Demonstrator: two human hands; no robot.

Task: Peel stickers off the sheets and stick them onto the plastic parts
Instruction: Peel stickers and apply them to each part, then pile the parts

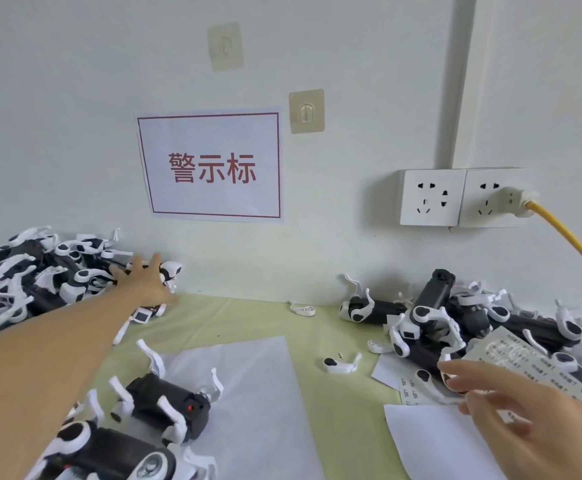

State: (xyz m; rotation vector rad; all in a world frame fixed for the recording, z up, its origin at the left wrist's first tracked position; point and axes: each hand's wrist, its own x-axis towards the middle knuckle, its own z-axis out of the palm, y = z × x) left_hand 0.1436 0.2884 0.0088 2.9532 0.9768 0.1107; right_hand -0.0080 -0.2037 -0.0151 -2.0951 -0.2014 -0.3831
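Clutter rings your bench point(262, 320): a heap of black-and-white plastic parts point(40, 271) piled against the wall on your left, a second heap point(483, 320) on your right, and a few more lying near your left forearm at the bottom edge. One black body with white legs point(168, 403) lies on a white paper sheet point(258, 393) in the middle. Loose white pieces are scattered between the heaps, one with a black patch point(338, 364) just beside the right pile. On the wall hang a red-bordered sign point(211, 166), two clear adhesive hooks point(306, 110), and a double socket point(462, 197) with a yellow cable point(566, 233) plugged into its right half.

Your left hand point(146, 282) reaches far out to the edge of the left heap, fingers spread and straight, touching the parts there; no grip shows. Your right hand point(511, 414) hovers low on the right with fingers loosely extended, holding nothing that you can make out.

The sticker sheets point(539, 365) lie on the right, partly over the right heap and just beyond your right fingers: pale strips printed with rows of small dark labels, too blurred to read. Blank white paper point(431, 441) lies below them.
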